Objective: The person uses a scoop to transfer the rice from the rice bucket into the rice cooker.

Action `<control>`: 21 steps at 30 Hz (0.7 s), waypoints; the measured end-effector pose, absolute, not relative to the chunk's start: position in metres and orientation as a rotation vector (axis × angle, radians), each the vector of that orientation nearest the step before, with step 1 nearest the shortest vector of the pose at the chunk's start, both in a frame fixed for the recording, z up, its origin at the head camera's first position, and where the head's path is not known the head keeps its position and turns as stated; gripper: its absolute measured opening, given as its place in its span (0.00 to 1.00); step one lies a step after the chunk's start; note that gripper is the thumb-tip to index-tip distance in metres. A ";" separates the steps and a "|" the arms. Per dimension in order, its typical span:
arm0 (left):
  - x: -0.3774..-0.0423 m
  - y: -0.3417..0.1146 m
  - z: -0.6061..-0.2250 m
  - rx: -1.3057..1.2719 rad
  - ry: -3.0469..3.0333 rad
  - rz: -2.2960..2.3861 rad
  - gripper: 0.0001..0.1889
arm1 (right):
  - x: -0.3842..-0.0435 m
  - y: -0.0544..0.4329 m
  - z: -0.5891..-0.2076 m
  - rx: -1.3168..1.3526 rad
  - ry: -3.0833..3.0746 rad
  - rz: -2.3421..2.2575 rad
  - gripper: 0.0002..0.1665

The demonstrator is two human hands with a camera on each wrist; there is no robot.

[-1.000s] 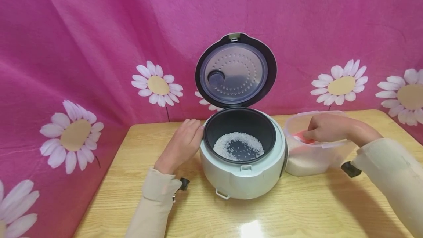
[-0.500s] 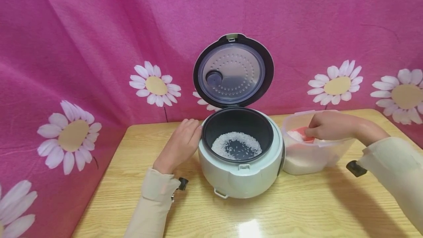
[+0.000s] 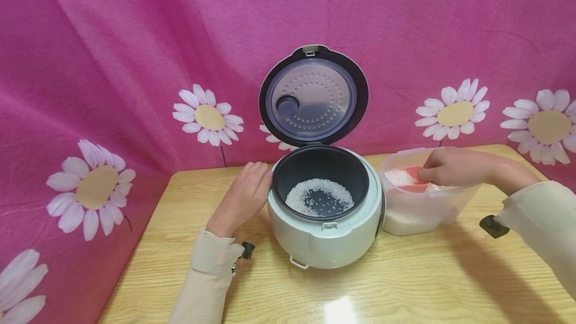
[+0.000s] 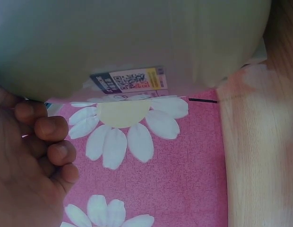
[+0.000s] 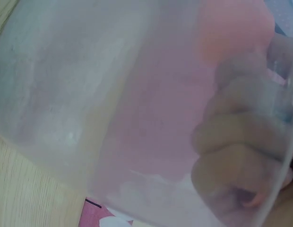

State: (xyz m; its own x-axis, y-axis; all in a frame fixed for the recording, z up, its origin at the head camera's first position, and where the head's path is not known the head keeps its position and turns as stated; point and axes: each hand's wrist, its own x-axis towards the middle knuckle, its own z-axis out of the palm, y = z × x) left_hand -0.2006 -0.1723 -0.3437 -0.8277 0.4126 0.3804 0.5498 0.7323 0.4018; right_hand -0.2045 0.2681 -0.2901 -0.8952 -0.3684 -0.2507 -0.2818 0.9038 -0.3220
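My right hand [image 3: 454, 166] grips a red scoop [image 3: 418, 180] heaped with white rice, inside a translucent plastic bin [image 3: 423, 211]. In the right wrist view the curled fingers [image 5: 236, 127] show through the bin's wall, with the reddish scoop [image 5: 236, 28] blurred. More rice fills the lower part of the bin. To its left stands a pale green rice cooker [image 3: 324, 249], its round lid [image 3: 315, 94] raised. A ring of rice [image 3: 319, 197] lies in its dark inner pot [image 3: 324, 164]. My left hand [image 3: 245, 194] rests against the cooker's left side, fingers loosely curled in the left wrist view.
Everything stands on a light wooden table [image 3: 171, 244]. A pink cloth [image 3: 135, 39] with daisies hangs behind and on the left. The bin is close beside the cooker's right side. A small latch handle [image 3: 299, 263] sticks out at the cooker's front.
The scoop has come up within the bin and now shows a heap of rice. My right hand has shifted slightly up and right. The left hand stays at the cooker.
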 end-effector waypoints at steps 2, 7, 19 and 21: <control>-0.201 -0.172 -0.344 -0.758 -2.665 -0.732 0.14 | -0.204 0.268 -0.289 -0.481 2.770 -0.403 0.18; -0.201 -0.172 -0.344 -0.753 -2.669 -0.743 0.14 | -0.203 0.271 -0.287 -0.488 2.803 -0.381 0.16; -0.202 -0.173 -0.345 -0.735 -2.690 -0.748 0.14 | -0.200 0.276 -0.285 -0.482 2.829 -0.462 0.20; -0.202 -0.173 -0.345 -0.733 -2.691 -0.750 0.14 | -0.199 0.277 -0.285 -0.482 2.842 -0.467 0.21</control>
